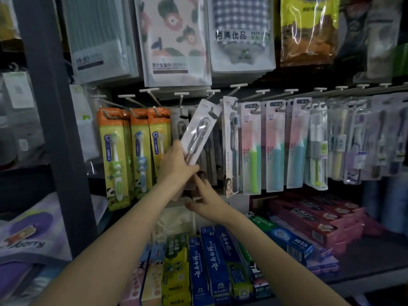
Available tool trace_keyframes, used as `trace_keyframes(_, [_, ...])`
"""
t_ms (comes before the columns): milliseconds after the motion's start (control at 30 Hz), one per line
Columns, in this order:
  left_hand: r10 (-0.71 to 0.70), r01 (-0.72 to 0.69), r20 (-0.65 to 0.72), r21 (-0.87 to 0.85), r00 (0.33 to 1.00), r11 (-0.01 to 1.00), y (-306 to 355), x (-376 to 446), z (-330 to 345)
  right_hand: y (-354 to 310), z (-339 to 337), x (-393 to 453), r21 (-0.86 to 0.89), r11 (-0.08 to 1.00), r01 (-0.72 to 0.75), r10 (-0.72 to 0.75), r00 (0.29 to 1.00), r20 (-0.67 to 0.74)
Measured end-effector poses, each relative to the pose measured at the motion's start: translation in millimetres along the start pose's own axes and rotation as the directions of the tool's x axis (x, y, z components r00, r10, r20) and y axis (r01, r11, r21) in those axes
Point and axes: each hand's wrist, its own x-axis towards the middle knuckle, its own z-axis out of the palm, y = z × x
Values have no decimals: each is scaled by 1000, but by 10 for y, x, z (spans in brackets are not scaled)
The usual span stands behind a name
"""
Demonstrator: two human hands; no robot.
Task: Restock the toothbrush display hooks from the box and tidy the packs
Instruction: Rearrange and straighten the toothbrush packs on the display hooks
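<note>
My left hand (176, 164) grips the lower end of a white toothbrush pack (201, 131) and holds it tilted to the right, its hang hole up near a display hook (213, 111). Just below, my right hand (205, 202) reaches in with fingers extended and touches the bottoms of the grey packs (209, 171) hanging behind. Orange and green children's toothbrush packs (119, 155) hang to the left. Pink, green and blue packs (273, 146) hang to the right. No box is visible.
Towel packs (174, 40) hang above the hook row. Toothpaste boxes (212, 268) lie on the shelf below, red ones (318, 219) to the right. A dark upright post (55, 129) stands at the left, with bagged goods (28, 237) beside it.
</note>
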Motion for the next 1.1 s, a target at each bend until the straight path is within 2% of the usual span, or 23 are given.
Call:
trace_keyframes(33, [20, -19, -22, 22, 1000, 1000, -32, 19, -16, 11, -46, 21, -73, 997, -11, 7, 999, -45])
trace_keyframes(100, [57, -54, -34, 63, 998, 997, -100, 79, -39, 26, -131, 89, -131, 988, -88, 47, 958, -284])
trace_keyframes(167, [88, -84, -35, 110, 995, 990, -161, 139, -54, 37, -170, 244, -35, 985, -167, 128, 862, -491])
trace_keyframes(200, [104, -98, -37, 128, 994, 987, -185, 166, -54, 40, -173, 341, 29, 982, -189, 176, 833, -524])
trace_keyframes(433, [168, -157, -73, 133, 983, 979, -309, 251, 9, 77, -137, 856, 351, 898, -266, 413, 783, -465])
trace_keyframes(567, [186, -175, -88, 121, 979, 977, -338, 268, 40, 81, -119, 958, 296, 882, -366, 470, 700, -538])
trace_keyframes(833, [194, -189, -79, 73, 978, 979, -340, 269, 59, 100, -64, 1089, 271, 885, -379, 458, 599, -657])
trace_keyframes(967, [186, -181, -65, 75, 980, 981, -338, 262, 46, 85, -106, 1077, 373, 868, -328, 497, 606, -622])
trace_keyframes(1100, [176, -171, -57, 90, 983, 981, -320, 252, 21, 47, -110, 977, 324, 876, -357, 482, 651, -586])
